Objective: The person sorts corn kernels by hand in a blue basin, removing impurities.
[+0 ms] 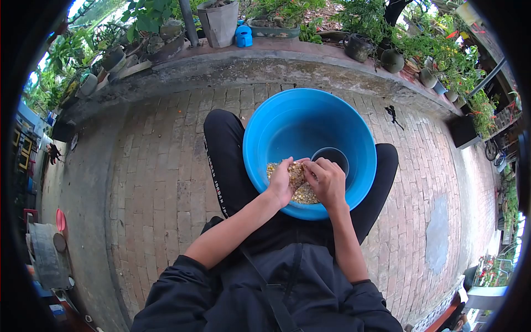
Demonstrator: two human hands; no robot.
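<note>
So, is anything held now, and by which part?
Loose grain, cupped in the left hand, with no one part gripped. Whether the right hand pinches any is unclear.

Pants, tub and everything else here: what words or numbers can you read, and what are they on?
"JORDAN": in white, repeated down the left leg of the black pants; some of the letters are blurred.
Blue tub: no writing that I can see.
Anything else, far off at the edges, is too small or blurred to read.

Beyond the hands, a small bright-blue plastic watering can (243, 36) is standing beside a tall grey tapered planter (219, 23), probably concrete, on a low weathered ledge (276, 48).
</note>
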